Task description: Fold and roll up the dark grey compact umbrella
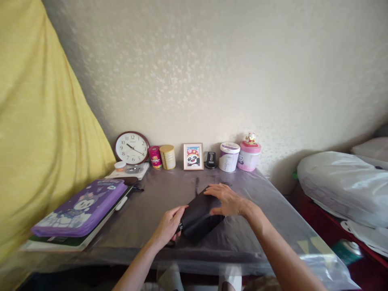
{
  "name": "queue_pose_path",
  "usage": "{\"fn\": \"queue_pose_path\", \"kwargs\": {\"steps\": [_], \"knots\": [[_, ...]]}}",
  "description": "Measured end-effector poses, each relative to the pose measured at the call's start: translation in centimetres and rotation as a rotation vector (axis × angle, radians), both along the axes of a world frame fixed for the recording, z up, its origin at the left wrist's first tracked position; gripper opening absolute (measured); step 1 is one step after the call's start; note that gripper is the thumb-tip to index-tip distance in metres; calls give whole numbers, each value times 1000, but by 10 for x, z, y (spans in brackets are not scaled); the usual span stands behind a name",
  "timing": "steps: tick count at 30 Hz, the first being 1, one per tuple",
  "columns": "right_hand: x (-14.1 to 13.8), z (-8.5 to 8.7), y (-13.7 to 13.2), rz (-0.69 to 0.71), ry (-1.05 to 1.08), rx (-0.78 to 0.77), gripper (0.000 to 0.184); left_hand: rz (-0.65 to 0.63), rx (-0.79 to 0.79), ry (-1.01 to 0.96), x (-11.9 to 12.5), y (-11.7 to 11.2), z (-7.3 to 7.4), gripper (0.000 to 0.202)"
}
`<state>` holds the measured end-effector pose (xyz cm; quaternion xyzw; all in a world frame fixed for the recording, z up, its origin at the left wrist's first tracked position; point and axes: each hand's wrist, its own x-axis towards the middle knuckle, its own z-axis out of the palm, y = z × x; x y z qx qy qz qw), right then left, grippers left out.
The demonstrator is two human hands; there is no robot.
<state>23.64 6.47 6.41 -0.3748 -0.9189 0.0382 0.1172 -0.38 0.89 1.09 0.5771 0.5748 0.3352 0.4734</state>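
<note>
Left hand (168, 226) closed round the near-left end of a long, matte black, sheet-like item (195, 220), possibly a folded umbrella; thumb on top, some fingers hidden beneath. Right hand (226, 201) loosely spread over its far end, thumb well apart from the fingers, which seem to touch the surface without gripping. Item lies slantwise at the near middle of the dark grey table under clear plastic sheeting (127, 220). Step in hand, as judged: steadying with the left, smoothing or arranging with the right. Next move would seem to call for firm left hold, light right-hand pressure along the loose material.
</note>
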Motion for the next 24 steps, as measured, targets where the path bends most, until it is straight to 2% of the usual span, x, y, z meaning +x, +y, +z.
{"fn": "queue_pose_path", "kwargs": {"steps": [2, 4, 7, 10, 13, 16, 18, 21, 24], "knots": [[-6, -5, -2, -17, -47, 51, 71, 3, 2, -7, -2, 1, -1, 61], [-11, -10, -3, -46, -82, 123, 71, -7, 8, -18, -5, 1, -2, 61], [-15, -10, 0, -59, -137, 186, 54, -36, 18, -29, -7, -1, -2, 60], [-16, -4, 2, -57, -182, 211, 33, -84, 32, -21, -9, -4, 1, 62], [-17, 4, 2, -46, -192, 255, 25, -171, 52, 45, -12, -7, 6, 63], [-19, 7, 2, -39, -188, 294, 23, -181, 196, 263, -14, -8, 8, 62], [-21, 7, 2, -32, -192, 307, 23, -140, 325, 471, -13, -9, 9, 59], [-23, 6, 1, -18, -199, 330, 23, -80, 423, 748, -8, -12, 10, 54], [-26, 6, 1, -13, -192, 343, 21, -44, 525, 894, -2, -14, 12, 42]]}}
